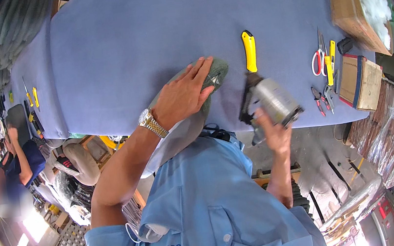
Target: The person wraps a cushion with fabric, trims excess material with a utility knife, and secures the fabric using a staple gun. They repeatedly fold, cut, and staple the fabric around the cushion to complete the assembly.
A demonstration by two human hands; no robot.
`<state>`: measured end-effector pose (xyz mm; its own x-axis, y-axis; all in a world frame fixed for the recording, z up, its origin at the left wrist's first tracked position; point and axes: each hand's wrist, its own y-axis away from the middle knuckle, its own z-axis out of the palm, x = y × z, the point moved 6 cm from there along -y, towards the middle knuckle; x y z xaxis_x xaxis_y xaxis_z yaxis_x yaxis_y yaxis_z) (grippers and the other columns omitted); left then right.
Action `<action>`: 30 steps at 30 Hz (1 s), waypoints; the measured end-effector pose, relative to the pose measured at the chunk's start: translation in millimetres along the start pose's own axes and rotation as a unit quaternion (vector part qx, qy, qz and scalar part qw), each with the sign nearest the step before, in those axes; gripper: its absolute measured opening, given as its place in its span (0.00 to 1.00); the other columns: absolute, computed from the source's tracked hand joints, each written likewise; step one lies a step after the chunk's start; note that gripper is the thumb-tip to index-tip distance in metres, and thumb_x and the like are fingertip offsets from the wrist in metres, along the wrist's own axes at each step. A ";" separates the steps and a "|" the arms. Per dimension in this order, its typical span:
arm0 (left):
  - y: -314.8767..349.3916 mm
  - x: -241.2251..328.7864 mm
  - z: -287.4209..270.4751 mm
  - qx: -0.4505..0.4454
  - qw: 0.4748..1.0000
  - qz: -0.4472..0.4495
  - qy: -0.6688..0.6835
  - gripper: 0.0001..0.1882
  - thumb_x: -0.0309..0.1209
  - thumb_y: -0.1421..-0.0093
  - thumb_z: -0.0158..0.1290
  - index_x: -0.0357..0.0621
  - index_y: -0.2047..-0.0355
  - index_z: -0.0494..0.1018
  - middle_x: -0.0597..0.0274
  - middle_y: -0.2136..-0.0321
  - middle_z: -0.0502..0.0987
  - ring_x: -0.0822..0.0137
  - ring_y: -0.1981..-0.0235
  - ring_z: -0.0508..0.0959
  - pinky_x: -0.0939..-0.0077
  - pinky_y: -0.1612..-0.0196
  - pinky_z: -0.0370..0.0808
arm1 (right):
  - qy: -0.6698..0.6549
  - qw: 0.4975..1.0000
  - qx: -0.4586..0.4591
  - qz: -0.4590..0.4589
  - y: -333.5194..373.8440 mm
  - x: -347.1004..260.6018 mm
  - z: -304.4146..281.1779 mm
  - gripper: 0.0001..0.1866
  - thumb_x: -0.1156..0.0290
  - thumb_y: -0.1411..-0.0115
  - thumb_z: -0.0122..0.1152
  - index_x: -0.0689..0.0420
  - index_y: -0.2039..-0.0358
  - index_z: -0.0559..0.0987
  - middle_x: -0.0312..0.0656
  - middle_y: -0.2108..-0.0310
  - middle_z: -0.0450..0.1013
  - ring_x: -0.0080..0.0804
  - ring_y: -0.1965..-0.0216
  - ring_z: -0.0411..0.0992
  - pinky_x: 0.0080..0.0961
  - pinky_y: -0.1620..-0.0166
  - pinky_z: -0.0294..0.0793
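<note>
My left hand [181,94], with a gold watch at its wrist, lies stretched over a padded piece covered in dark green fabric [220,69]. Its fingers are extended and press on the top of the pad, which leans against my front at the table edge. A paler grey side [179,142] of the piece shows below my forearm. In my right hand [274,130] is a silver and black staple gun [275,99], my fingers wrapped round its handle. The tool is apart from the pad, to its right, its black nose pointing away from me. Slight blur covers the tool.
A yellow knife [249,51] lies beyond the staple gun. At the right lie red-handled scissors [318,61], a yellow cutter [331,63], pliers [320,100] and a wooden box [360,82]. A carton of white stuffing [358,12] stands behind. Another person [21,154] works at the left.
</note>
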<state>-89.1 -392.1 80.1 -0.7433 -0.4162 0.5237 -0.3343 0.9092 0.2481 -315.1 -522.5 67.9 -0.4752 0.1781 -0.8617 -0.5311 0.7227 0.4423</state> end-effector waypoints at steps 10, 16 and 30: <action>-2.0 -3.6 2.1 -0.020 1.000 -0.013 0.021 0.42 0.29 0.40 0.55 0.47 0.27 0.50 0.41 0.32 0.63 0.40 0.36 0.70 0.52 0.43 0.79 | 0.054 0.974 -0.141 -0.170 2.1 -41.6 57.0 0.19 0.82 0.52 0.72 0.65 0.58 0.79 0.49 0.61 0.76 0.47 0.61 0.80 0.31 0.58 0.78; -9.0 -0.5 -2.4 -0.058 0.997 -0.045 0.022 0.45 0.25 0.43 0.58 0.47 0.27 0.50 0.44 0.31 0.61 0.42 0.35 0.69 0.54 0.42 0.79 | 0.088 0.967 -0.169 -0.167 -1.8 -46.6 58.8 0.20 0.80 0.51 0.71 0.66 0.56 0.78 0.50 0.62 0.77 0.45 0.62 0.79 0.32 0.58 0.78; -11.1 -8.9 -1.3 -0.038 0.998 -0.021 0.050 0.50 0.27 0.45 0.61 0.46 0.26 0.47 0.44 0.32 0.63 0.41 0.38 0.71 0.53 0.44 0.79 | 0.126 0.936 -0.141 -0.298 -8.0 -44.6 72.9 0.22 0.79 0.53 0.70 0.63 0.54 0.78 0.50 0.59 0.77 0.50 0.60 0.80 0.34 0.57 0.80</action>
<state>-78.0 -398.5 73.7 -0.6671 -0.4556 0.5895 -0.3163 0.8896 0.3295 -238.5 -487.5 84.7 -0.1674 -0.3891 -0.9059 -0.9014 0.4327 -0.0193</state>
